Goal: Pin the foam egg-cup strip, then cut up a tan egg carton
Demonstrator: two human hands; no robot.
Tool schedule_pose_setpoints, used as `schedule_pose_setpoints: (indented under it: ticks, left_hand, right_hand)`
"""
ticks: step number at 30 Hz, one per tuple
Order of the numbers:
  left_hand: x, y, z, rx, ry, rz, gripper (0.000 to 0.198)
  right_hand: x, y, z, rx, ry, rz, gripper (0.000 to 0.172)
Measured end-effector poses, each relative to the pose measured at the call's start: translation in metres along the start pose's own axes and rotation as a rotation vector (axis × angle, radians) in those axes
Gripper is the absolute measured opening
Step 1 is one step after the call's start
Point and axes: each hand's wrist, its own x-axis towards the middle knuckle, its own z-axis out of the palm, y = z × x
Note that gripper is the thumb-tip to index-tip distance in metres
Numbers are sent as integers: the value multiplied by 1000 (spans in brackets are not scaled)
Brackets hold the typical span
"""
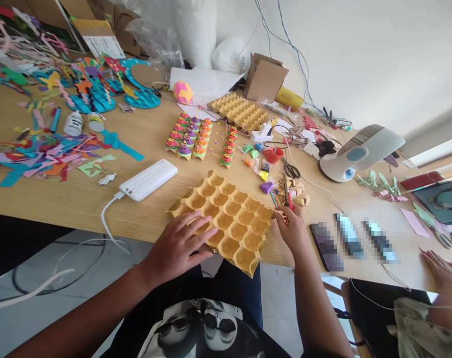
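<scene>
A yellow pulp egg tray (226, 216) lies on the table in front of me, its near corner reaching past the table edge. My left hand (179, 243) rests over the tray's left side, fingers spread and holding nothing. At the tray's right corner, my right hand (293, 231) has its fingers closed around the lower end of a red-handled craft knife (288, 195), whose upper part points away from me. Beyond the tray stand rows of painted egg-cup pieces (190, 136) and a shorter painted strip (229, 146).
A white power bank (149, 180) with a cable lies left of the tray. Black scissors (291, 169), colored clay (266, 186) and eggshells (302, 199) lie beyond my right hand. Phones (326, 247) and a fan (360, 154) are further right, near another person's hand (440, 268).
</scene>
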Motion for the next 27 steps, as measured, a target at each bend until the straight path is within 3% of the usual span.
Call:
schedule_pose_setpoints:
  ticks: [5,8,14,17,22,27]
  left_hand:
    - [4,16,30,-41,-22,75,46]
    - [2,13,41,-59,-34,73,45]
    - [0,5,40,-36,-46,89,33]
    - [-1,7,39,-22,-31,100,36]
    - [2,18,45,-47,12,106,60]
    - [12,26,53,-6,-17,114,62]
  right_hand:
    - [-24,-13,-17,73,22,20,44]
    - [-45,-22,-31,101,-72,6,43]
    - [-67,-36,-54,-132,-360,-122,37]
    - [-66,-37,-60,-185,-422,-189,39]
    - [-62,-34,-57,-302,-493,-285,43]
    - [-61,-33,-54,-439,-550,-363,48]
